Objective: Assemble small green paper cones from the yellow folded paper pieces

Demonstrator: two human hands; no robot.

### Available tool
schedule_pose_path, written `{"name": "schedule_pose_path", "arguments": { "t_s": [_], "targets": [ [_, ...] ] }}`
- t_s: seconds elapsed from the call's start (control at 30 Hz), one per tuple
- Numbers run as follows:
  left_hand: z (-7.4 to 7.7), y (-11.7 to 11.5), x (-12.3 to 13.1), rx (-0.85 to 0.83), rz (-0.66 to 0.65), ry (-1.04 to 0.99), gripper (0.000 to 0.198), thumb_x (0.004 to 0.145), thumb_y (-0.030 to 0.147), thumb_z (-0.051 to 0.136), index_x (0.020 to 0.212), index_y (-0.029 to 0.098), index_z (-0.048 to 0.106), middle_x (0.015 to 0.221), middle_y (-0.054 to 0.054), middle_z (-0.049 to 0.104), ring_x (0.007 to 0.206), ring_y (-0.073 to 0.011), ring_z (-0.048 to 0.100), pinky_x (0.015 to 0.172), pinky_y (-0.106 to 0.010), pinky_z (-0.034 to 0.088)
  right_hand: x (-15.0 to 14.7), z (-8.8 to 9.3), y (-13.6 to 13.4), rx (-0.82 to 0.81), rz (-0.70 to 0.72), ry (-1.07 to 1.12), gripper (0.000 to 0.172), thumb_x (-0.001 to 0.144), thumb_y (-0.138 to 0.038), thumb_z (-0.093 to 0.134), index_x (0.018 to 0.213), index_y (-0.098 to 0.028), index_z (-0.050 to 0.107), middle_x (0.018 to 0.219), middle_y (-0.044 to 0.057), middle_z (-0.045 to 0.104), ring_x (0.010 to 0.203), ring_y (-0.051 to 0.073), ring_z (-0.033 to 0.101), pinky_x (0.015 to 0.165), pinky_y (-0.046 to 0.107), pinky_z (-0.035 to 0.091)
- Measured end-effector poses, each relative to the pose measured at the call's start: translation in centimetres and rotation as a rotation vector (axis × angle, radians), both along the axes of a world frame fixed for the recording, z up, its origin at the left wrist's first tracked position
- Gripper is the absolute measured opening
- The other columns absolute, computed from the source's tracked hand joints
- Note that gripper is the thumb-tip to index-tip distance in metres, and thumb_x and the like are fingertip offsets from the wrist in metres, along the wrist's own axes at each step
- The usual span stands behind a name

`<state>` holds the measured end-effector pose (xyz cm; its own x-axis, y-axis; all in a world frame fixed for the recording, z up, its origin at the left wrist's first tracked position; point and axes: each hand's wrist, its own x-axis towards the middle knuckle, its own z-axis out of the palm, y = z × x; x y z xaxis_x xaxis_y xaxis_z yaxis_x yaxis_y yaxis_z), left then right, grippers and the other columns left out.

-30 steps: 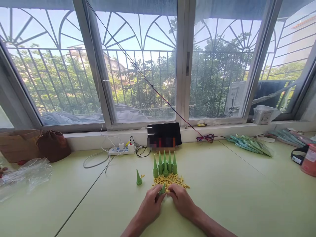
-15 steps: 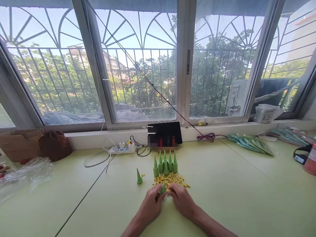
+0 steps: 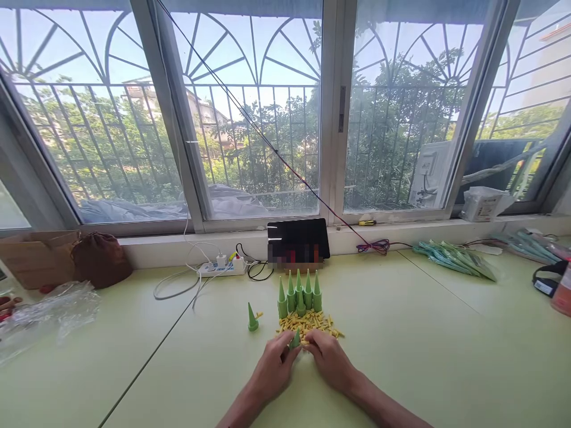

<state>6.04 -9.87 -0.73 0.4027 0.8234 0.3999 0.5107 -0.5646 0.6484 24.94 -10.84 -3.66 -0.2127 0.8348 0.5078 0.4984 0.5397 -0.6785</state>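
Note:
My left hand (image 3: 277,356) is closed around a small green cone (image 3: 295,339), whose pointed tip shows above the fingers. Close beside it, my right hand (image 3: 329,355) pinches a small yellow peg-like piece (image 3: 306,342) at the cone's right side; the fingertips partly hide it. Just beyond both hands lies a loose pile of yellow pieces (image 3: 307,323). Behind the pile stand several upright green cones (image 3: 307,300) in a tight group. Off to the left, a single green cone (image 3: 253,319) on a round base stands with a yellow piece by it.
A dark-screened tablet (image 3: 298,241) leans at the back by the window sill. To its left are a white power strip (image 3: 222,268) and cables. Crumpled clear plastic (image 3: 57,312) and a brown bag (image 3: 100,260) lie far left. Bluish-green plastic packets (image 3: 452,260) lie at the back right.

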Motion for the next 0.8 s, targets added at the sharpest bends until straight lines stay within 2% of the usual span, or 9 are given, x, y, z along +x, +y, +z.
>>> {"name": "schedule_pose_path", "arguments": {
  "t_s": [0.2, 0.43, 0.67, 0.8],
  "targets": [
    [-0.37, 0.13, -0.12, -0.011, -0.020, -0.041, 0.022, 0.094, 0.026, 0.057, 0.073, 0.019, 0.053, 0.069, 0.001, 0.056, 0.056, -0.0119, 0.045, 0.053, -0.023, 0.034, -0.02, -0.32, 0.14, -0.003, -0.004, -0.011, 0.023, 0.103, -0.025, 0.048, 0.084, -0.020, 0.060, 0.081, 0.003, 0.068, 0.075, 0.020, 0.063, 0.069, 0.028, 0.046],
    [-0.23, 0.06, -0.14, -0.005, -0.010, -0.031, 0.024, 0.095, 0.031, 0.055, 0.074, 0.020, 0.055, 0.070, 0.000, 0.057, 0.060, -0.0138, 0.048, 0.057, -0.024, 0.037, 0.06, -0.01, -0.03, -0.002, 0.006, -0.025, 0.028, 0.105, -0.029, 0.045, 0.084, -0.020, 0.061, 0.080, 0.003, 0.068, 0.073, 0.019, 0.063, 0.067, 0.028, 0.045],
    [0.17, -0.27, 0.17, 0.006, -0.052, 0.051, 0.020, 0.094, 0.021, 0.054, 0.074, 0.021, 0.052, 0.074, -0.001, 0.060, 0.066, -0.0156, 0.052, 0.060, -0.025, 0.038, -0.01, -0.17, 0.12, 0.033, -0.026, -0.073, 0.045, 0.109, -0.037, 0.031, 0.073, -0.021, 0.053, 0.071, 0.003, 0.062, 0.064, 0.018, 0.056, 0.061, 0.028, 0.041],
    [-0.11, -0.30, 0.30, 0.025, -0.063, 0.091, 0.018, 0.093, 0.017, 0.054, 0.076, 0.021, 0.051, 0.077, -0.002, 0.063, 0.069, -0.0168, 0.055, 0.063, -0.026, 0.039, -0.18, -0.22, 0.20, 0.053, -0.032, -0.074, 0.044, 0.109, -0.037, 0.031, 0.074, -0.022, 0.052, 0.073, 0.003, 0.063, 0.066, 0.018, 0.057, 0.063, 0.028, 0.041]
  ]
}}
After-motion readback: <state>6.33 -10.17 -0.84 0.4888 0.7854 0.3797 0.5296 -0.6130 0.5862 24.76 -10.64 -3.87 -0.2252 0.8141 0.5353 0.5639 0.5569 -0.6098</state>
